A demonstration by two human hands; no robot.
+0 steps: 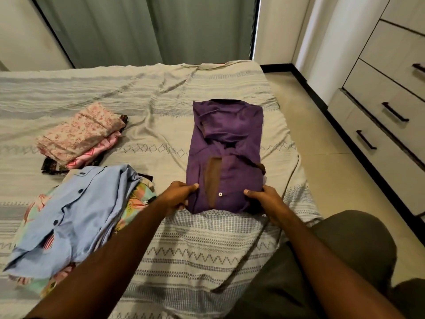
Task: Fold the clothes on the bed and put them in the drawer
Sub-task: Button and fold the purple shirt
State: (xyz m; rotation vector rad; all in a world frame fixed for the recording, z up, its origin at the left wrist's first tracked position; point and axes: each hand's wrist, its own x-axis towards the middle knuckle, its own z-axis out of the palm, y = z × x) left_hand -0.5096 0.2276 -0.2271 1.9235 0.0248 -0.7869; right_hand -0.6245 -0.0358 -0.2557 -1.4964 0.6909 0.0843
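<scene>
Clothes for folding are spread across a bed (207, 249), seen from a head-worn camera looking down at a person's two bare arms. A purple shirt (226, 153) lies on the right half of the bed, already folded into a long narrow strip with its sleeves tucked in, running away from the person. The left hand (178, 194) pinches the near left corner of the strip, thumb on top and fingers curled underneath; the right hand (264, 199) grips the near right corner the same way. Holding both near corners like this suggests the person is about to lift that end and fold it over toward the far end to halve the strip. To the left, near the person, an unfolded pile (76, 217) waits, topped by a light blue buttoned shirt with floral fabric beneath. Further away on the left sits a folded stack (78, 134) of pink patterned garments, kept apart from the unfolded heap, probably so finished pieces stay tidy. The bed is covered with a beige bedspread woven with grey zigzag and diamond bands, slightly wrinkled. Grey-green curtains (147, 28) hang behind the bed. On the right, across a strip of tiled floor, stands a pale chest of drawers (381, 116) with dark bar handles; all visible drawers look closed, so nothing seems put away yet.
</scene>
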